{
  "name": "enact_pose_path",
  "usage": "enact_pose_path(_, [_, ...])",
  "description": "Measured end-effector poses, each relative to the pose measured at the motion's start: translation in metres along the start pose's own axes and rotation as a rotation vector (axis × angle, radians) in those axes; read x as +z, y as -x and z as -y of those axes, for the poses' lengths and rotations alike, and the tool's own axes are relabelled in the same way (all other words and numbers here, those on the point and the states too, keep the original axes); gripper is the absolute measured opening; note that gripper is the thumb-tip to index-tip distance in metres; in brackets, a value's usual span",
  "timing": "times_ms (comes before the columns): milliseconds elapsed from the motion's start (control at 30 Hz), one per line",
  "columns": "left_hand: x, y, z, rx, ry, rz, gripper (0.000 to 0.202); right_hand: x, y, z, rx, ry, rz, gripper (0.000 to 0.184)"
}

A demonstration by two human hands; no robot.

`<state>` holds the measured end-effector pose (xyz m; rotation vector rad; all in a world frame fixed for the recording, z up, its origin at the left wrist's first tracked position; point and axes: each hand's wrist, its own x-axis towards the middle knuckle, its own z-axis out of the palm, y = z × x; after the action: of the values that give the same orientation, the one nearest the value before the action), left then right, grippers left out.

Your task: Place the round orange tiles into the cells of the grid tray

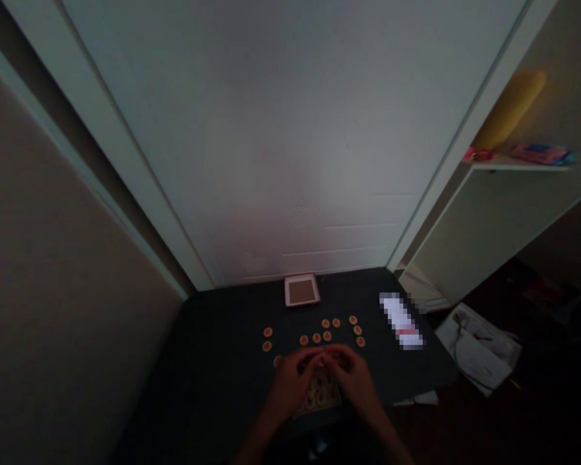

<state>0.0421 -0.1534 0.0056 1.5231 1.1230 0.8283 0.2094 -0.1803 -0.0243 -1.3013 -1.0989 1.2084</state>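
Note:
My left hand [294, 376] and my right hand [351, 368] meet over the dark table [217, 349]. Their fingertips are pinched together, and whatever lies between them is too small and dim to make out. Below my hands is a tray of round pieces [321, 399], partly covered by my wrists and fingers. Beyond the fingertips lie several round wooden-looking discs with red marks, like Chinese chess pieces [316, 338]. Another disc [277, 361] sits half hidden beside my left hand, and a pair of discs [268, 339] lies farther left.
A shallow box or lid [302, 290] with a pale rim and brown inside stands at the table's back edge, by the white panel [281, 161]. A blurred-out bright object [401, 321] lies on the right. White papers or a box [479, 349] rest below, off the table's right side.

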Motion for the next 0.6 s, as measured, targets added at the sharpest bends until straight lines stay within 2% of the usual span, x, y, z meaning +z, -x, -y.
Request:
enact_pose_path(200, [0.0005, 0.0014, -0.0019, -0.028, 0.121, 0.086, 0.033, -0.0008, -0.0027, 0.0039, 0.023, -0.041, -0.003, 0.045])
enact_pose_path(600, [-0.001, 0.0049, 0.0039, -0.004, 0.135, 0.033, 0.032, 0.0013, -0.0023, 0.0089, -0.007, 0.02, 0.023, 0.044])
